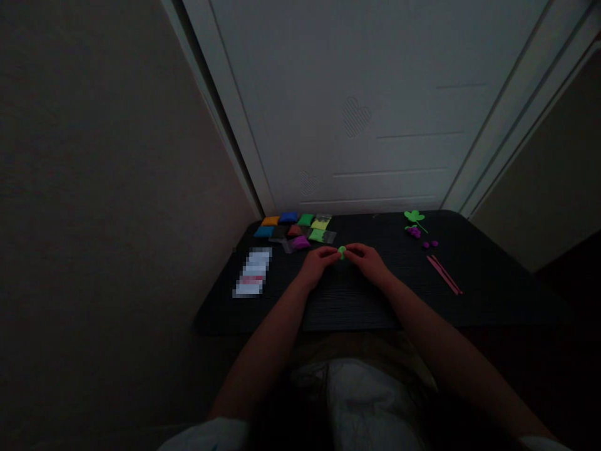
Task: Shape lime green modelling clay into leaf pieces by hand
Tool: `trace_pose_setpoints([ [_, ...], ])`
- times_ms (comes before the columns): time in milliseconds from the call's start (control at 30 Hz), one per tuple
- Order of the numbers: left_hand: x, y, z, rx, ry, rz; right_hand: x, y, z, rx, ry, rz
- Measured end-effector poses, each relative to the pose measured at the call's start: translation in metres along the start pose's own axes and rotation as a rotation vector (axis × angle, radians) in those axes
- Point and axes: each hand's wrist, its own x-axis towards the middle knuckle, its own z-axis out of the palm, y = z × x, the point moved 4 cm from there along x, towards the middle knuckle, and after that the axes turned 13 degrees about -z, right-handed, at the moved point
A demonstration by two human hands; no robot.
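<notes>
Head view: at the centre of the frame, the left hand [313,266] and the right hand [373,263] meet over a dark table [357,307]; a small light green lump [342,252] lies between their fingertips, held in a narrow pinch from both sides; whether it also touches the tabletop cannot be told. Left of centre, just beyond the left hand, coloured packets lie grouped, among them an orange packet [270,221], a dark blue packet [288,217], a yellow packet [322,222], a purple packet [300,242] and a lime packet [317,235]; nearer the table's left edge lies a pale sheet [253,272], its markings blurred into blocks. Right of centre, well apart from the right hand, are a green leaf shape [414,216], a purple cluster [414,232] just below it and two purple balls [430,244]; lower down lie slender pink sticks [442,274], slanting side by side; a pale door [300,75] fills the upper middle.
</notes>
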Motion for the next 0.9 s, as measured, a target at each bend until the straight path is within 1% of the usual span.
trace_pose_setpoints([
  [233,0.001,-0.001,0.001,-0.01,-0.012,-0.021,0.0,0.006,0.003,-0.064,-0.015,-0.017],
  [433,0.002,-0.003,0.002,-0.053,-0.031,-0.042,0.0,0.01,0.003,-0.068,-0.022,-0.008],
  [500,0.003,-0.003,0.002,-0.055,-0.024,-0.041,0.0,0.01,0.002,-0.108,-0.027,-0.002],
  [567,0.004,-0.002,0.0,-0.024,0.017,-0.025,-0.001,0.009,0.001,-0.191,-0.041,-0.005],
  [633,0.003,0.002,-0.008,0.067,0.135,0.011,-0.002,0.006,0.0,-0.32,-0.073,-0.026],
  [767,-0.007,0.018,-0.029,0.421,0.558,0.166,-0.004,0.0,0.002,-0.594,-0.211,-0.045],
  [800,-0.009,0.02,-0.033,0.516,0.643,0.193,-0.004,0.0,0.003,-0.641,-0.244,-0.044],
  [833,-0.01,0.021,-0.035,0.604,0.702,0.201,-0.004,-0.001,0.004,-0.675,-0.266,-0.045],
  [900,-0.01,0.018,-0.035,0.758,0.739,0.164,-0.003,-0.001,0.004,-0.712,-0.275,-0.047],
])
